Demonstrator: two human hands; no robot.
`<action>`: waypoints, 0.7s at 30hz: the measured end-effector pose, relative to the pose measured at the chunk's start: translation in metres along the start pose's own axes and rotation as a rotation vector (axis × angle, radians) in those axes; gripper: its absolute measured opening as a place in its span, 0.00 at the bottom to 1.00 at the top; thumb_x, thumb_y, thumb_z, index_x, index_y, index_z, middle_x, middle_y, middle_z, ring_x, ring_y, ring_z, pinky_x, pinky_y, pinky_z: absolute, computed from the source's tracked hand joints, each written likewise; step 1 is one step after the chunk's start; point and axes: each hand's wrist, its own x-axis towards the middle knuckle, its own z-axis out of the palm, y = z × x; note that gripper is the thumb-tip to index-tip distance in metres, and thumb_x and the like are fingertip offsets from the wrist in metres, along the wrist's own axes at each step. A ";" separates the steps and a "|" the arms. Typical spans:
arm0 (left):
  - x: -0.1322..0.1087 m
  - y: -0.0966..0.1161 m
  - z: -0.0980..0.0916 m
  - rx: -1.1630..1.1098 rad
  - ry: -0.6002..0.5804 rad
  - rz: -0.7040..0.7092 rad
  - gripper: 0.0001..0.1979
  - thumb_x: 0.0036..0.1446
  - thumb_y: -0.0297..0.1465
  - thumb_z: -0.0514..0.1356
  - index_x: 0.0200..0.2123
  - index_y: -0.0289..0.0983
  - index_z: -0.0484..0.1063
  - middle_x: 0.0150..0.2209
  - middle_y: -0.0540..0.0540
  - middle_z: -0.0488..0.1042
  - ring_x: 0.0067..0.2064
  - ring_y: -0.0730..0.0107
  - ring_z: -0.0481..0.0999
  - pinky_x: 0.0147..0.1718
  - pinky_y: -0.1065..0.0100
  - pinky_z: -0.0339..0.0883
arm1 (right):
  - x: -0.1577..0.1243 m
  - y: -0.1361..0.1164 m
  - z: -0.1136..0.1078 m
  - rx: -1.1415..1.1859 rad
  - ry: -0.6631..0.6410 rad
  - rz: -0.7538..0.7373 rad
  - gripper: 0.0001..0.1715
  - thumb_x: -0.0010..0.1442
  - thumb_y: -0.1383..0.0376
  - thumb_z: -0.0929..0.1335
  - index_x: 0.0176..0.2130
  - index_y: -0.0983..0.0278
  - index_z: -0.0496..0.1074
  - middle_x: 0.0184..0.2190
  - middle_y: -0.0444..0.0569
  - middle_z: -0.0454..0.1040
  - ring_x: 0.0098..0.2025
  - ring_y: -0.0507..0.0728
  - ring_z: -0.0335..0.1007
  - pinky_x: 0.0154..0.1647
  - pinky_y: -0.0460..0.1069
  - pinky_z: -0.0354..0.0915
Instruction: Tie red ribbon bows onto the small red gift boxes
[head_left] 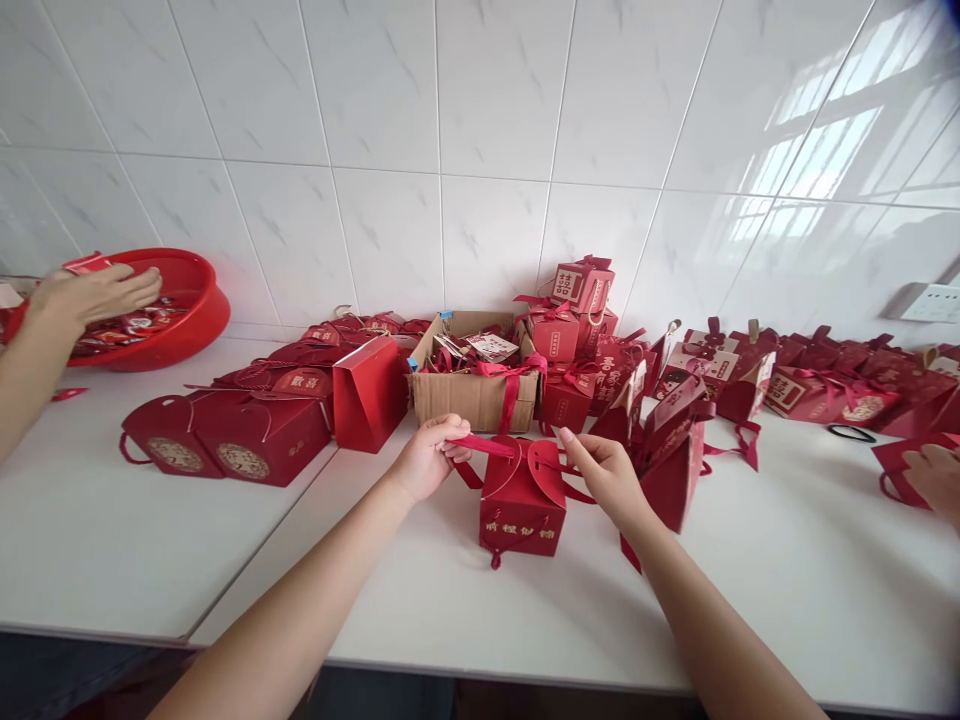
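A small red gift box (519,510) with gold characters and a thin tasselled cord stands upright on the white table in front of me. A red ribbon (484,446) runs through slots in its curved top flaps. My left hand (433,458) pinches one end of this ribbon and draws it out to the left. On the other side, my right hand (606,470) has its thumb and finger closed at the ribbon beside the right flap; the fingers partly hide what they grip.
Behind the box stands a cardboard carton (476,400) holding tags and ribbons. Red boxes (262,440) are grouped at left, with more (817,390) at right. Another person's hand (112,295) is over a red basin (214,315); one more hand (934,475) shows at the right edge.
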 end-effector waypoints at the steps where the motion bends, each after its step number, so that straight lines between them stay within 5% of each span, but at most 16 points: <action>1: 0.000 0.000 0.000 -0.005 0.000 0.000 0.23 0.41 0.24 0.61 0.15 0.36 0.44 0.17 0.56 0.48 0.19 0.81 0.49 0.20 0.73 0.48 | 0.000 -0.003 -0.003 0.016 -0.050 -0.017 0.28 0.56 0.45 0.65 0.20 0.63 0.59 0.17 0.39 0.52 0.21 0.48 0.46 0.21 0.45 0.46; 7: 0.000 0.001 0.001 -0.018 0.006 -0.011 0.24 0.43 0.24 0.62 0.15 0.36 0.44 0.17 0.56 0.48 0.19 0.82 0.50 0.20 0.72 0.49 | 0.003 -0.011 -0.018 0.015 -0.328 0.070 0.23 0.50 0.48 0.71 0.27 0.65 0.68 0.21 0.41 0.63 0.20 0.46 0.49 0.19 0.44 0.45; 16: 0.000 0.001 0.002 -0.020 0.010 -0.009 0.23 0.42 0.24 0.62 0.14 0.35 0.44 0.17 0.55 0.48 0.19 0.82 0.50 0.20 0.71 0.49 | 0.003 -0.010 -0.020 0.192 -0.275 0.176 0.25 0.48 0.46 0.72 0.25 0.64 0.66 0.17 0.37 0.55 0.18 0.45 0.43 0.18 0.44 0.41; 21: -0.001 0.001 0.002 -0.018 0.022 0.000 0.23 0.41 0.24 0.62 0.13 0.35 0.45 0.17 0.55 0.48 0.19 0.81 0.50 0.20 0.71 0.49 | 0.002 -0.010 -0.020 0.196 -0.351 0.223 0.26 0.51 0.47 0.70 0.21 0.63 0.61 0.13 0.35 0.51 0.17 0.45 0.39 0.18 0.45 0.36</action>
